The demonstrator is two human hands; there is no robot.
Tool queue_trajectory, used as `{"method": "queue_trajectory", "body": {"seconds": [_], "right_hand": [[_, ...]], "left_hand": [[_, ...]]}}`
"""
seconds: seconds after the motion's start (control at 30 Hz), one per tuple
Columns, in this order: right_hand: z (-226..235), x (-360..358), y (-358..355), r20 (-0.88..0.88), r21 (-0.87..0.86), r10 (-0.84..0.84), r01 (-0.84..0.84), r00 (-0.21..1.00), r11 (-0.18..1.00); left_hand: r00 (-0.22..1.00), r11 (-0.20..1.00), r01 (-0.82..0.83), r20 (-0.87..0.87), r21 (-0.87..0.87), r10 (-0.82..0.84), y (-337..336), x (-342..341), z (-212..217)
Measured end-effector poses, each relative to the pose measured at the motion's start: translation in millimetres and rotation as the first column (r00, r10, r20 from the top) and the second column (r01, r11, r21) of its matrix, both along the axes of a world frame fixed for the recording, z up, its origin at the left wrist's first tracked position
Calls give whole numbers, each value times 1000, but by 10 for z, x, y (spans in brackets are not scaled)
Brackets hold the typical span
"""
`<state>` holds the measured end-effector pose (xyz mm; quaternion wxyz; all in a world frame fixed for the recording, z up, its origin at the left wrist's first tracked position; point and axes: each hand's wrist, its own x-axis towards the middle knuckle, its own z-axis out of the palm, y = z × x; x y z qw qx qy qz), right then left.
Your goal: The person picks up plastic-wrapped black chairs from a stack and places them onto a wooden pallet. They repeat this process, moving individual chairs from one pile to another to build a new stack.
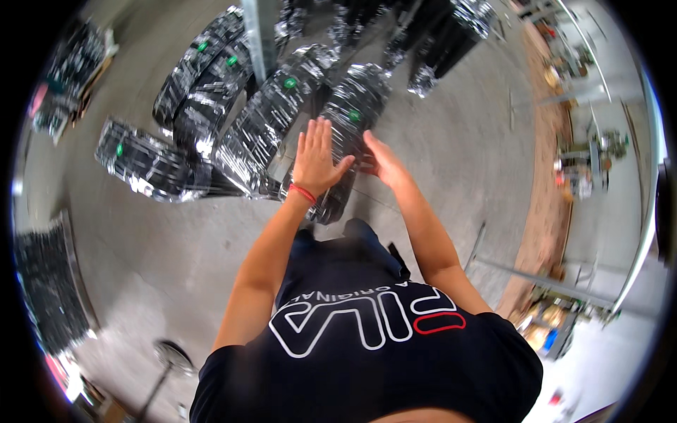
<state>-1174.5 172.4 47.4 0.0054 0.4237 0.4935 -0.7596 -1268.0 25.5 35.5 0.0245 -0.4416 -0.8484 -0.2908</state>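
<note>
In front of my feet a long black bundle wrapped in shiny plastic film (pixel 361 95) bears a green round sticker (pixel 354 115). Along its left side lies my left hand (pixel 315 156), fingers straight and together, a red band on the wrist. On the opposite side is my right hand (pixel 381 159), its fingers partly hidden behind the bundle's edge and its thumb pointing up. Neither hand is wrapped round anything. Just left stands another film-wrapped black bundle (pixel 271 116), with a green sticker too.
More wrapped bundles (pixel 144 158) lie to the left and further dark ones (pixel 444 42) at the far side. A grey metal post (pixel 255 39) rises among them. At left are a rack of dark pieces (pixel 49 289) and a round-based stand (pixel 173 357). A long workbench (pixel 543 190) runs along the right.
</note>
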Motion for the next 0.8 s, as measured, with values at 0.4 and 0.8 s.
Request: {"method": "queue_trajectory", "body": {"seconds": [0.4, 0.8], "right_hand": [[-499, 220, 1074, -374, -729, -69, -247, 925, 638], [-356, 90, 1279, 410, -592, -93, 342, 907, 729]], "left_hand": [[609, 827, -416, 560, -378, 562, 365, 209, 225], [432, 784, -454, 665, -423, 609, 538, 619, 253]]}}
